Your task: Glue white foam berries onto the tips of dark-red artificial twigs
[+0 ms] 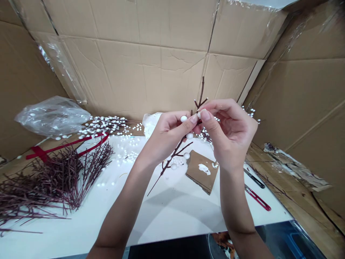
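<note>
Two bare hands meet over the white table [175, 223], a brown twig [178, 148] pinched between the left hand's [172, 131] thumb and fingers.

The grip takes the twig partway along: its forked top stands above the fingertips, while the lower stem slants down below the left hand, white balls on its side shoots. The right hand [231, 133] pinches a small white bead [199, 115] at the twig, just beside the left thumb tip; whether it is attached, I cannot tell.
</note>
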A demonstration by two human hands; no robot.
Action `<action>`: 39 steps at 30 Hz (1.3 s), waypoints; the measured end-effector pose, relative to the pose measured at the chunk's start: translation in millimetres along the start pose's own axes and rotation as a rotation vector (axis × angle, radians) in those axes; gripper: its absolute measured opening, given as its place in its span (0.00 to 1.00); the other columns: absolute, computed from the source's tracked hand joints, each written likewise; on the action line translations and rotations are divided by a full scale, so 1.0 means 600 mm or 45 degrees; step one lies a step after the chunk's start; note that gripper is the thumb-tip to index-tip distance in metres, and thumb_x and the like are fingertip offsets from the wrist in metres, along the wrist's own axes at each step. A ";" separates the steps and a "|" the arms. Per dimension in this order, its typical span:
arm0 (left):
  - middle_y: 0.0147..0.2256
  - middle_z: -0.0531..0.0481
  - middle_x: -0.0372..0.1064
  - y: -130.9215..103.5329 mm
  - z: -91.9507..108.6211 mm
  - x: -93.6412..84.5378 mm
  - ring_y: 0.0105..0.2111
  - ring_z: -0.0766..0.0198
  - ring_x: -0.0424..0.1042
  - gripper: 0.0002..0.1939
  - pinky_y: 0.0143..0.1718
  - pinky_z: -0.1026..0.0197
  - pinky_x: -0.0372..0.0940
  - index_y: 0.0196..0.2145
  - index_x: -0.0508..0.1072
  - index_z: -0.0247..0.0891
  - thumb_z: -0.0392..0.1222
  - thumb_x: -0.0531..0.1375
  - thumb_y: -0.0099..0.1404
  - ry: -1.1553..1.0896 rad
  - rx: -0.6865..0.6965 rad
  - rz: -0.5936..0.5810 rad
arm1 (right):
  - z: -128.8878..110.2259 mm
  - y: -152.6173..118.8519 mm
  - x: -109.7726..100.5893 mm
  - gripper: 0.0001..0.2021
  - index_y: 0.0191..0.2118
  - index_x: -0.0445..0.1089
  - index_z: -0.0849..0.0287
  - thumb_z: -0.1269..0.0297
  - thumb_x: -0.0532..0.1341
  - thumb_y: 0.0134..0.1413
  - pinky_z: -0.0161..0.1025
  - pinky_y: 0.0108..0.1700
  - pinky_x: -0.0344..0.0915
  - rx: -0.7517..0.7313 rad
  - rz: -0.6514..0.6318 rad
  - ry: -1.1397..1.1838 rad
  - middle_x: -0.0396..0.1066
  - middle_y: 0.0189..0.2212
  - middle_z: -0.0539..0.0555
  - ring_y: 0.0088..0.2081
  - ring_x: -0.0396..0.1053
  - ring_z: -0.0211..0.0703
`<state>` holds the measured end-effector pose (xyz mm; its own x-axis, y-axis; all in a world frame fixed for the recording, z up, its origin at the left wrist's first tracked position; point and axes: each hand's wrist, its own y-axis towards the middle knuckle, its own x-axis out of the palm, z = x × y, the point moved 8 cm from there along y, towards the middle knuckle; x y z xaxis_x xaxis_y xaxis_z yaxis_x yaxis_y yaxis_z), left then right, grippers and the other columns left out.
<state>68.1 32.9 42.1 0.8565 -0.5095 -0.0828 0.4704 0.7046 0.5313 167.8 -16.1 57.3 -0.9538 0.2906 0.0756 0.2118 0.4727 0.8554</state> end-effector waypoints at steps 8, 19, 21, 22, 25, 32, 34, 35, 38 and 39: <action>0.21 0.54 0.61 0.002 0.004 0.003 0.23 0.70 0.59 0.18 0.26 0.64 0.54 0.18 0.65 0.36 0.48 0.60 0.60 -0.036 0.031 -0.028 | 0.001 0.000 0.002 0.01 0.33 0.69 0.54 0.65 0.60 0.54 0.35 0.25 0.68 -0.019 -0.002 -0.025 0.68 0.27 0.48 0.24 0.67 0.33; 0.21 0.54 0.60 0.001 0.003 0.001 0.23 0.69 0.58 0.18 0.25 0.64 0.53 0.19 0.66 0.36 0.49 0.61 0.59 -0.021 0.023 -0.023 | 0.007 -0.005 0.003 0.01 0.34 0.68 0.51 0.65 0.59 0.55 0.41 0.29 0.69 0.040 -0.020 -0.061 0.70 0.30 0.51 0.28 0.68 0.40; 0.20 0.54 0.59 0.000 0.003 0.001 0.23 0.69 0.57 0.17 0.25 0.64 0.53 0.18 0.66 0.36 0.49 0.61 0.59 -0.031 0.028 -0.017 | 0.007 -0.006 0.003 0.01 0.35 0.68 0.51 0.64 0.59 0.56 0.41 0.29 0.70 0.040 -0.021 -0.073 0.70 0.30 0.51 0.28 0.69 0.40; 0.20 0.54 0.59 0.000 0.004 0.001 0.23 0.69 0.57 0.17 0.25 0.64 0.53 0.18 0.66 0.36 0.48 0.61 0.59 -0.036 0.032 -0.013 | 0.007 -0.006 0.003 0.01 0.34 0.68 0.51 0.64 0.59 0.56 0.41 0.29 0.70 0.037 -0.017 -0.068 0.70 0.30 0.52 0.28 0.68 0.40; 0.21 0.54 0.58 -0.001 0.005 0.002 0.24 0.70 0.57 0.17 0.25 0.65 0.53 0.18 0.65 0.35 0.47 0.60 0.60 -0.043 0.043 -0.011 | 0.004 -0.005 0.002 0.03 0.33 0.68 0.52 0.65 0.58 0.56 0.40 0.27 0.69 0.020 0.000 -0.040 0.70 0.28 0.51 0.27 0.68 0.38; 0.21 0.54 0.56 0.000 0.004 0.002 0.23 0.70 0.56 0.18 0.24 0.65 0.53 0.19 0.65 0.35 0.49 0.59 0.60 0.003 0.047 -0.007 | 0.008 -0.002 0.005 0.02 0.34 0.70 0.51 0.65 0.60 0.54 0.40 0.24 0.68 -0.063 -0.023 0.043 0.69 0.28 0.49 0.25 0.68 0.39; 0.21 0.54 0.56 0.001 0.004 0.001 0.23 0.70 0.56 0.18 0.24 0.65 0.52 0.19 0.65 0.35 0.49 0.59 0.60 0.006 0.046 -0.006 | 0.008 -0.001 0.004 0.03 0.34 0.70 0.51 0.66 0.60 0.54 0.39 0.23 0.68 -0.090 -0.015 0.049 0.69 0.27 0.49 0.25 0.67 0.38; 0.20 0.54 0.56 0.001 0.003 0.001 0.23 0.70 0.56 0.18 0.24 0.65 0.52 0.19 0.65 0.35 0.49 0.59 0.60 0.008 0.045 -0.005 | 0.007 -0.001 0.003 0.03 0.34 0.70 0.51 0.67 0.60 0.54 0.39 0.23 0.67 -0.101 -0.007 0.046 0.69 0.27 0.49 0.25 0.67 0.38; 0.20 0.54 0.55 0.000 0.003 0.001 0.23 0.70 0.55 0.19 0.24 0.65 0.52 0.19 0.64 0.35 0.49 0.59 0.60 0.014 0.041 -0.003 | 0.004 0.000 0.002 0.04 0.33 0.71 0.52 0.68 0.59 0.55 0.38 0.23 0.67 -0.121 0.012 0.033 0.69 0.27 0.49 0.25 0.67 0.37; 0.20 0.54 0.55 0.000 0.003 0.001 0.23 0.70 0.55 0.19 0.24 0.65 0.52 0.18 0.64 0.35 0.49 0.59 0.61 0.012 0.042 -0.003 | 0.003 0.000 0.002 0.04 0.33 0.71 0.52 0.68 0.59 0.55 0.38 0.23 0.67 -0.124 0.013 0.032 0.69 0.27 0.49 0.25 0.67 0.37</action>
<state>68.3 31.7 43.6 0.8574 -0.5064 -0.0921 0.4655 0.6865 0.5587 166.9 -13.9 56.5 -0.9570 0.2737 0.0961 0.2008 0.3860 0.9004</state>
